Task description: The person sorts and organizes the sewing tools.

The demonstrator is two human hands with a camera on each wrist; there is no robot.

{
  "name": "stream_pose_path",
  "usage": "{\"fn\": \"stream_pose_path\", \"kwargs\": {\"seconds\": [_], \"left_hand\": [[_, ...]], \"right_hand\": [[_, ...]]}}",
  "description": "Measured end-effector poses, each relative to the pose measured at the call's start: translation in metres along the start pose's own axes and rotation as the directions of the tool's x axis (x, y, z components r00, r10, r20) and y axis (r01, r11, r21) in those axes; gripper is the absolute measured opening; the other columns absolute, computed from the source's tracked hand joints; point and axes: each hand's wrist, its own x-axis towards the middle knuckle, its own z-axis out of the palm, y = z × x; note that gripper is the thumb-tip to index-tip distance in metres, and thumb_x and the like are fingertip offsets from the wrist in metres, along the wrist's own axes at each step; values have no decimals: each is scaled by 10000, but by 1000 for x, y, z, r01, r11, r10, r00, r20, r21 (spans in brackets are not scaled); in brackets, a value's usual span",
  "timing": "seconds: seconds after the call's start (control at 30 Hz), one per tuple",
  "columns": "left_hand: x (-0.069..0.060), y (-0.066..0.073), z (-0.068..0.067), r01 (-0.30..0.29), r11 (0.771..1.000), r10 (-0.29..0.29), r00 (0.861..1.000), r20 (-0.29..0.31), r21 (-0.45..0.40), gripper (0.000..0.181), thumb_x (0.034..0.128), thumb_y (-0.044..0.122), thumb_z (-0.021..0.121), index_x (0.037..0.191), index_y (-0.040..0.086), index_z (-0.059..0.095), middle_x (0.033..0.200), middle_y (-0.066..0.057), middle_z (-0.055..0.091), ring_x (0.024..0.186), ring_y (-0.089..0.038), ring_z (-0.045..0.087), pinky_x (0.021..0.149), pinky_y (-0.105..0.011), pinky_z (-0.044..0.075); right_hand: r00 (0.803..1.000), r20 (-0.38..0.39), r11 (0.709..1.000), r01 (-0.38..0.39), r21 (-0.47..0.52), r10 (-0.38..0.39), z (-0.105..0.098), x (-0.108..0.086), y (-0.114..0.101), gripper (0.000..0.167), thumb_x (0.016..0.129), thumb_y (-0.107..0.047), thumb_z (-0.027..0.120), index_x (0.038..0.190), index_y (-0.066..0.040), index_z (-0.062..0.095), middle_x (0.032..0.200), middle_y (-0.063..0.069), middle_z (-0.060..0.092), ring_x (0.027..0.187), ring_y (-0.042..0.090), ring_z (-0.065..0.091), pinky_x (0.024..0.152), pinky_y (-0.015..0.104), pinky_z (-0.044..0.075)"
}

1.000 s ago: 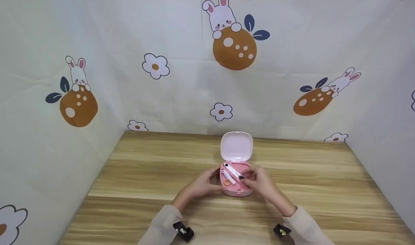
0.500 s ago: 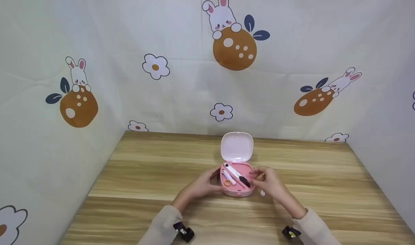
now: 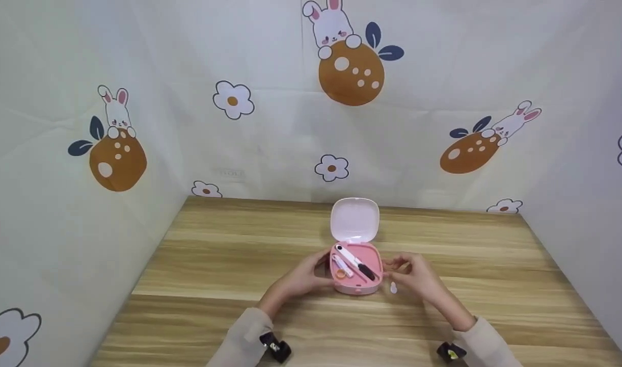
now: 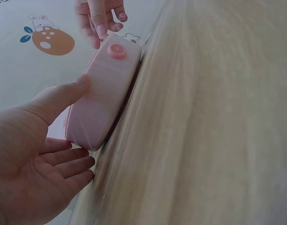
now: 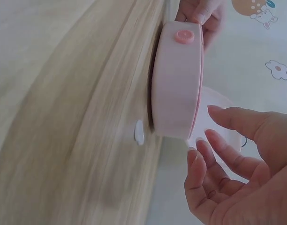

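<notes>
An open pink case (image 3: 357,290) stands on the wooden table, its pale lid (image 3: 355,220) tipped up at the back. My left hand (image 3: 303,275) holds the case's left side, thumb at the front corner and fingers along the side. Inside, a slim white tool with a black end (image 3: 349,256) lies diagonally. Left of it are a small pale tube (image 3: 342,265) and an orange ring-shaped piece (image 3: 340,274). My right hand (image 3: 415,275) hovers beside the case's right side, fingers loosely bent and holding nothing. A pink round button (image 4: 117,50) is on the case's front.
A small white rounded piece (image 3: 394,288) lies on the wooden table (image 3: 229,234), just right of the case. Fabric walls (image 3: 270,137) printed with rabbits, oranges and flowers enclose the table's back and sides.
My right hand has let go of the white tool, leaving it in the case, and has moved right, out past the rim. The small white piece has come into sight. My left hand stays put.
</notes>
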Motion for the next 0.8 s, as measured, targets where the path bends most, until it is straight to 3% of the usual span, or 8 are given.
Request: {"fn": "stream_pose_path", "kwargs": {"seconds": [0.33,0.6,0.8], "left_hand": [[0,1,0,18,1000,-18,1000,-2,26,881,876,118,849,1594,-59,371,1637,-253,412,1537,-383,383,1305,-488,274],[1,0,-1,-22,999,22,1000,13,-30,838,895,51,822,1577,-109,362,1623,-283,418,1536,-404,372,1307,-503,267],[1,0,0,-35,999,35,999,19,-16,844,892,44,821,1574,-121,354,1623,-301,405,1532,-429,369,1302,-520,264]], "right_hand": [[991,126,999,50,-3,-50,-13,-1,17,181,888,2,801,996,126,727,956,236,750,846,121,649,720,226,568],[975,218,999,29,21,-33,-17,3,32,224,852,31,802,1020,148,710,935,236,745,834,84,643,720,181,555],[965,260,999,27,23,-32,-18,8,39,279,817,34,818,1046,151,710,947,219,735,841,102,617,734,189,554]]}}
